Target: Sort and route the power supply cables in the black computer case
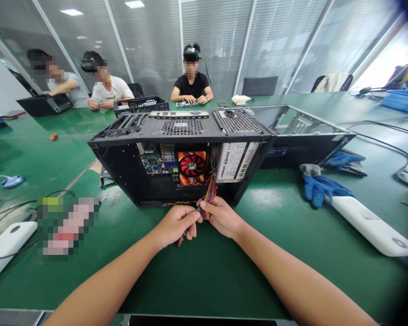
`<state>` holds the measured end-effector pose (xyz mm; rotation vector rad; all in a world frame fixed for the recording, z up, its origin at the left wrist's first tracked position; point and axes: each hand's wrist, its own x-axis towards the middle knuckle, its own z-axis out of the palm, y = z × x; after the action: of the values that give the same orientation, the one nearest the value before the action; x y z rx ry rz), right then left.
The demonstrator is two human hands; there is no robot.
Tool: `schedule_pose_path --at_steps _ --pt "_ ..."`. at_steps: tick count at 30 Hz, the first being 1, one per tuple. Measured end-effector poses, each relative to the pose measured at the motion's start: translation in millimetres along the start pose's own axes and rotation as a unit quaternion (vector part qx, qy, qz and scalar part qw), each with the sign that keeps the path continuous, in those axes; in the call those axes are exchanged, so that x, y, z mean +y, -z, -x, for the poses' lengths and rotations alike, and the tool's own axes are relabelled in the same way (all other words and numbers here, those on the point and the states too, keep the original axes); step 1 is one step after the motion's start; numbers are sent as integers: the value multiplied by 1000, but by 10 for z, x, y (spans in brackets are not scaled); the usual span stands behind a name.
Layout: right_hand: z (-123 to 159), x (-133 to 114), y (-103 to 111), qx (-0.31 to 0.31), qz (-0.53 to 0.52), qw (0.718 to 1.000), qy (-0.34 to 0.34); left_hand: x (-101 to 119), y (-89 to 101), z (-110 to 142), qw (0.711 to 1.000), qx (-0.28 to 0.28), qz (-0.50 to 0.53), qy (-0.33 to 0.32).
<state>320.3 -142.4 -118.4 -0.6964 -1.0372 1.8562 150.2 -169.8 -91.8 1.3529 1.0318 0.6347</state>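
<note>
A black computer case [112,154] lies in front of me with its open side towards me. Inside show a green motherboard [152,159], a red cooling fan [191,164] and a power supply [236,160] with a white label. From beside the power supply a bundle of coloured cables [210,190] comes out over the case's lower edge. My left hand [179,222] is closed round the lower part of the bundle, whose ends hang below the fingers. Close against it, my right hand [219,215] pinches the same cables higher up. Fingers hide part of the bundle.
Blue gloves [321,188] and a white power strip [374,224] lie to the right. A side panel [302,149] stands behind the case's right end. Another white strip [10,246] with black cords is at left. Several people sit across the green table [258,271].
</note>
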Motion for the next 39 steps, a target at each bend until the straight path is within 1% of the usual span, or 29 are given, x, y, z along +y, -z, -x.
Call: schedule_pose_path --at_steps 2,4,7,9,10,11,14,16,19,21,23,25,27,30,35,39 --pt "1 0 -28 13 28 999 21 6 -6 9 997 23 -65 -17" --pt "3 -1 -49 30 54 997 35 24 -12 24 986 50 -152 -48" --pt "5 -3 -71 51 77 995 46 52 -15 46 946 89 -292 -111" --pt "5 1 -77 57 80 994 52 57 -15 54 923 101 -345 -137" --pt "5 5 -75 57 76 994 53 56 -15 55 920 101 -350 -141" --pt "5 9 -70 56 70 995 51 53 -14 56 925 95 -342 -138" --pt "7 21 -42 38 32 998 27 50 -10 55 953 65 -274 -111" --pt "11 24 -21 21 -5 1000 6 57 -9 55 964 54 -240 -101" --pt "19 30 -1 -4 -43 999 -16 73 -10 55 969 51 -219 -99" --pt "22 42 3 -23 -45 998 -25 78 -14 53 976 46 -194 -89" --pt "21 62 -1 -32 -37 999 -23 75 -18 49 980 44 -173 -82" --pt "17 83 -9 -27 -31 999 -9 63 -21 44 979 50 -179 -88" --pt "14 99 -21 -19 -24 1000 3 44 -21 40 971 64 -208 -103" --pt "13 104 -45 -1 -12 1000 13 20 -20 38 950 95 -269 -128" --pt "15 95 -87 28 10 999 24 5 -23 38 908 138 -362 -161" --pt "13 103 -103 42 22 998 30 -27 -26 38 869 166 -434 -171"
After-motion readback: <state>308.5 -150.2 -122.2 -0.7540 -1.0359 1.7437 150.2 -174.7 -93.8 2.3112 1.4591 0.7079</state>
